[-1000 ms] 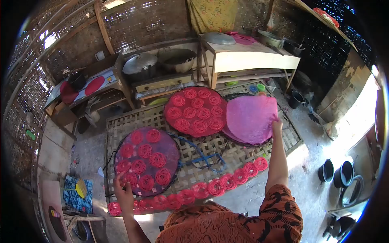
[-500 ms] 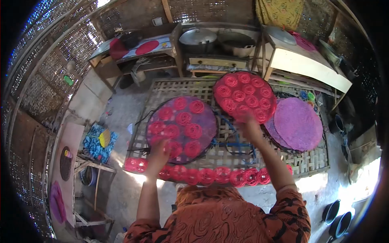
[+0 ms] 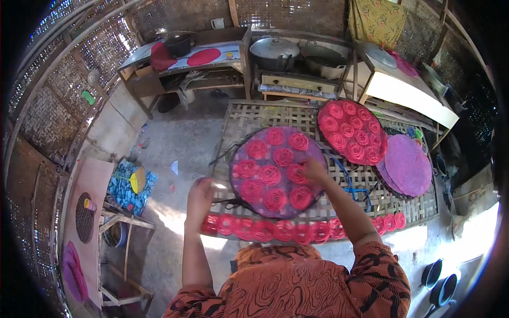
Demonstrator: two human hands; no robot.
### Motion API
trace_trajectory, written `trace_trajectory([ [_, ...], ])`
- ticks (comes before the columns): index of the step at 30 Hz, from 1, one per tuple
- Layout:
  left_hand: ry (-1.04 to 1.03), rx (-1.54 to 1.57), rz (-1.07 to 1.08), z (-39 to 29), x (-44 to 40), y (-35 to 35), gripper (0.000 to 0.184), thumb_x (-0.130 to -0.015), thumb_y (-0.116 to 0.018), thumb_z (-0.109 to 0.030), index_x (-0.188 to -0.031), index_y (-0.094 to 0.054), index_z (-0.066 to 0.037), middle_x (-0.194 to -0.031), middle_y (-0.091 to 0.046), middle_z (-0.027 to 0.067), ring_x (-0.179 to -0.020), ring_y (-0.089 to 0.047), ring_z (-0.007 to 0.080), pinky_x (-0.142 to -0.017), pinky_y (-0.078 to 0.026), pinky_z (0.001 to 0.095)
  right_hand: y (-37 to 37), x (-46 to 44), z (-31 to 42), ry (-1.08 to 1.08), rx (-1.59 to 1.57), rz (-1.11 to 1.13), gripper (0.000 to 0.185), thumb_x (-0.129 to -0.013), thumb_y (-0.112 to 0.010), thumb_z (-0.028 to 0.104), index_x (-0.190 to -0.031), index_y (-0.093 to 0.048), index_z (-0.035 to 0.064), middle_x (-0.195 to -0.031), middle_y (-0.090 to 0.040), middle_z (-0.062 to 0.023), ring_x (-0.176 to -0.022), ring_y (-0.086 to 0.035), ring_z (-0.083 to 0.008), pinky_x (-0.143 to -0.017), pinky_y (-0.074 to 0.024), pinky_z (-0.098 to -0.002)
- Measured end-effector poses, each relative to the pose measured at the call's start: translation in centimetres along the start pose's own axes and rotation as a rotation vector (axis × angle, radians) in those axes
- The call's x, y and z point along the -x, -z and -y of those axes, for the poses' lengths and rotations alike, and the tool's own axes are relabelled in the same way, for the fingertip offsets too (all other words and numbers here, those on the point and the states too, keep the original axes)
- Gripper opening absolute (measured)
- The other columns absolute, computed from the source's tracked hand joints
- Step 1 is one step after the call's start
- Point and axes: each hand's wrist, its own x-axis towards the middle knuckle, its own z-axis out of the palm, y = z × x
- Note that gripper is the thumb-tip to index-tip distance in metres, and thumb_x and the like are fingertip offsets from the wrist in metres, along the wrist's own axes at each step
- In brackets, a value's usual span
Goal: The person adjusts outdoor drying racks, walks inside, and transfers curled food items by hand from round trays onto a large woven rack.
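Observation:
My right hand (image 3: 314, 172) reaches over a round purple tray (image 3: 316, 155), its fingertips at the right edge of a pink nest of thin strands (image 3: 295, 173). The fingers look pinched on it. Several similar nests lie spaced across this dark-rimmed tray. My left hand (image 3: 200, 196) hangs just left of the tray, apart from it, with fingers loosely bent and nothing visible in them. A row of pink nests (image 3: 284, 230) lines the front edge of the woven bamboo table (image 3: 297, 114). Behind on the right is a red round tray (image 3: 338, 110) covered with more nests.
Stacked purple round mats (image 3: 407, 165) lie at the table's right end. Blue straps (image 3: 356, 192) cross the slats. Large pots (image 3: 274, 52) stand at the back. On the left is a wooden bench (image 3: 87, 175), and dark pans (image 3: 444, 290) are on the lower right floor.
My right hand has moved from the red tray to the purple tray. My left hand has come off the purple tray to its left side. The camera view has shifted left.

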Motion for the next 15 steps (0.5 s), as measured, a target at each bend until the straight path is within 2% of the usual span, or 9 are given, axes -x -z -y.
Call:
trace_trajectory([
  [4, 0.017, 0.092, 0.000, 6.2, 0.8, 2.7, 0.023, -0.083, -0.060, -0.008, -0.105, -0.059, -0.002, -0.105, -0.059, 0.0197, -0.101, -0.055, 0.0388, -0.088, -0.044, 0.0421, 0.2, -0.7, 0.2, 0.098, -0.051, 0.070, 0.034, -0.069, -0.075, 0.030, -0.086, -0.065, 0.0021, -0.084, -0.066, -0.0149, -0.080, -0.064, -0.0318, -0.074, -0.0506, -0.0392],
  [5, 0.008, 0.100, 0.000, 7.8, 0.9, 2.9, 0.023, -0.083, -0.060, -0.008, -0.105, -0.059, -0.002, -0.105, -0.059, 0.0197, -0.101, -0.055, 0.0388, -0.088, -0.044, 0.0421, 1.0, 0.4, 1.6, 0.093, -0.047, 0.050, 0.031, -0.071, -0.074, 0.027, -0.087, -0.065, 0.0021, -0.080, -0.066, -0.0133, -0.077, -0.064, -0.0277, -0.072, -0.0505, -0.0368],
  [6, -0.008, 0.078, 0.012, 9.3, 0.9, 2.9, 0.023, -0.082, -0.061, -0.007, -0.105, -0.060, -0.003, -0.105, -0.060, 0.0178, -0.099, -0.057, 0.0357, -0.085, -0.046, 0.0399, 1.8, 1.6, 3.5, 0.087, -0.045, 0.028, 0.028, -0.072, -0.074, 0.024, -0.087, -0.065, 0.0021, -0.077, -0.066, -0.0117, -0.074, -0.064, -0.0236, -0.070, -0.0504, -0.0345],
  [7, -0.028, 0.056, 0.022, 10.5, 0.5, 3.1, 0.024, -0.082, -0.062, -0.006, -0.105, -0.061, -0.003, -0.106, -0.062, 0.0159, -0.096, -0.059, 0.0326, -0.083, -0.048, 0.0376, 2.4, 2.2, 5.3, 0.082, -0.039, 0.013, 0.028, -0.072, -0.074, 0.024, -0.087, -0.065, 0.0021, -0.077, -0.066, -0.0117, -0.074, -0.064, -0.0236, -0.070, -0.0504, -0.0345],
  [9, -0.068, 0.077, 0.035, 10.8, -0.5, 3.5, 0.024, -0.082, -0.063, -0.007, -0.106, -0.061, -0.004, -0.105, -0.062, 0.0157, -0.096, -0.060, 0.0325, -0.083, -0.048, 0.0383, 4.1, 3.8, 8.9, 0.103, -0.161, 0.005, 0.021, -0.075, -0.072, 0.017, -0.087, -0.065, 0.0017, -0.077, -0.065, -0.0087, -0.072, -0.062, -0.0151, -0.068, -0.0497, -0.0303],
  [10, -0.106, 0.131, 0.083, 10.5, -1.3, 3.7, 0.024, -0.082, -0.063, -0.007, -0.106, -0.062, -0.004, -0.105, -0.062, 0.0158, -0.097, -0.060, 0.0326, -0.084, -0.048, 0.0384, 5.3, 4.8, 12.1, 0.042, -0.174, 0.018, 0.017, -0.079, -0.069, 0.012, -0.089, -0.064, -0.0006, -0.080, -0.066, -0.0066, -0.075, -0.061, -0.0120, -0.068, -0.0493, -0.0279],
  [11, -0.146, 0.185, 0.133, 10.1, -2.1, 3.7, 0.024, -0.082, -0.062, -0.007, -0.106, -0.062, -0.004, -0.105, -0.062, 0.0159, -0.098, -0.059, 0.0327, -0.085, -0.048, 0.0385, 5.7, 4.7, 13.7, 0.034, -0.165, 0.007, 0.017, -0.079, -0.069, 0.012, -0.089, -0.064, -0.0006, -0.080, -0.066, -0.0066, -0.075, -0.061, -0.0120, -0.068, -0.0493, -0.0279],
  [13, -0.162, 0.198, 0.129, 9.5, -4.0, 1.6, 0.024, -0.082, -0.063, -0.010, -0.106, -0.062, -0.005, -0.104, -0.062, 0.0160, -0.098, -0.059, 0.0334, -0.085, -0.047, 0.0394, 6.5, 3.7, 16.4, 0.073, -0.442, 0.069, 0.020, -0.080, -0.069, 0.012, -0.093, -0.064, -0.0031, -0.085, -0.067, -0.0057, -0.078, -0.061, -0.0113, -0.070, -0.0494, -0.0269],
  [15, -0.311, 0.194, 0.165, 8.9, -6.2, -1.4, 0.026, -0.082, -0.064, -0.014, -0.106, -0.061, -0.006, -0.102, -0.062, 0.0160, -0.099, -0.058, 0.0333, -0.086, -0.046, 0.0407, 6.2, 0.8, 18.8, 0.137, -0.472, 0.036, 0.023, -0.081, -0.068, 0.012, -0.098, -0.063, -0.0038, -0.089, -0.067, -0.0059, -0.080, -0.061, -0.0113, -0.072, -0.0494, -0.0269],
])
